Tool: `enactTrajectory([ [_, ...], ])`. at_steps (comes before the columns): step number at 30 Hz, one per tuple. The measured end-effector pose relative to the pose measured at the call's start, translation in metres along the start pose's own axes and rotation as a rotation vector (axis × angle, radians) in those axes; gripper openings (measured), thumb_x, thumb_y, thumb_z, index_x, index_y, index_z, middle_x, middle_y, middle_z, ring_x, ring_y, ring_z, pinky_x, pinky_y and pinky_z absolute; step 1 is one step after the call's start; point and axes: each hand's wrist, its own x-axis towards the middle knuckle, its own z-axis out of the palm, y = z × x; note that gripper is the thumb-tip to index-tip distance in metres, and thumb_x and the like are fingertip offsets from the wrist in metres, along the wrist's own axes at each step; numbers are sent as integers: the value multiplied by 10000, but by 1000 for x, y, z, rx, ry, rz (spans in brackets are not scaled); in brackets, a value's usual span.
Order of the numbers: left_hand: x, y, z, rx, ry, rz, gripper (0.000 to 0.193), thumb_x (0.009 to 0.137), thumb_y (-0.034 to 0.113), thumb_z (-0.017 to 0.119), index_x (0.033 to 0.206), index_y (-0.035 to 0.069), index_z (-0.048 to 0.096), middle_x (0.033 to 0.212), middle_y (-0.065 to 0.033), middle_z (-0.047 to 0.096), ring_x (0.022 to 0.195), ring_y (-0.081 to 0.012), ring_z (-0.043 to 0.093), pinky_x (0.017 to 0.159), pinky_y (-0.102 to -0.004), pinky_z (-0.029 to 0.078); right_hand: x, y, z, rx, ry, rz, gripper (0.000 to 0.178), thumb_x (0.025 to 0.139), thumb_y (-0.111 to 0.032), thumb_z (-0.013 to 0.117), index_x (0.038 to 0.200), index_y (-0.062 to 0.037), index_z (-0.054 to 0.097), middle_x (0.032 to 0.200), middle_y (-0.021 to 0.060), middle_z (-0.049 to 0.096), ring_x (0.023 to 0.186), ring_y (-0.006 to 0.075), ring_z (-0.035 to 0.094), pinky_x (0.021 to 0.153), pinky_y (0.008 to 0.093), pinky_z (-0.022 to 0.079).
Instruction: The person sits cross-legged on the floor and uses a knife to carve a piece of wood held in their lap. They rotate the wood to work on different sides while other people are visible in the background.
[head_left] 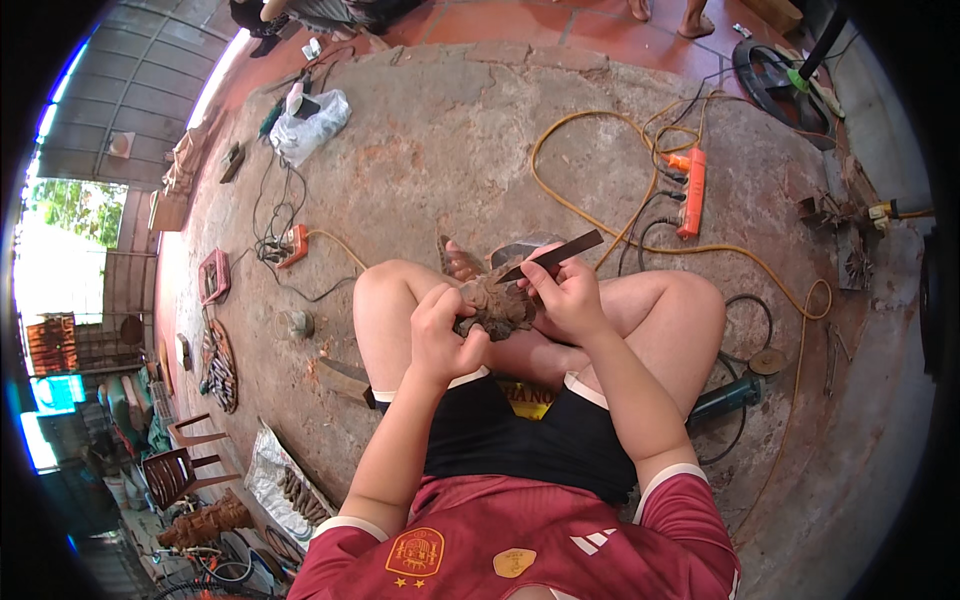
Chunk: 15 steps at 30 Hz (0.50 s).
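Note:
My left hand (440, 325) is closed around the side of a rough brown carved piece (492, 308), which looks like wood and sits above my crossed legs. Between the fingers and thumb of my right hand (570, 300) is a flat dark blade (560, 254). Its narrow end slants down to the left and meets the top of the carved piece, or nearly so; I cannot tell whether they touch. My fingers hide part of the carving's lower side.
An orange power strip (691, 193) with a yellow cord (560, 195) lies ahead right. Beside my right thigh is a teal power tool (728, 398). On the left are another orange socket block (292, 246), a tool roll (218, 368) and a plastic bag (310, 125). Other people's feet show at the far edge.

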Motion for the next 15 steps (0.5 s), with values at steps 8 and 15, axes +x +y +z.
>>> enactTrajectory([
  [8,0,0,1,6,-8,2,159,595,71,601,685,7,486,683,-143,549,655,-333,563,606,-390,488,-2,5,1,-8,-32,-68,108,934,-104,686,961,-6,653,789,44,683,706,108,670,624,248,539],
  [15,0,0,0,-5,5,3,152,599,71,600,678,11,485,676,-143,542,650,-334,561,603,-392,485,-3,1,-1,15,-80,-69,114,935,-99,681,980,3,657,798,54,695,700,111,673,627,254,544],
])
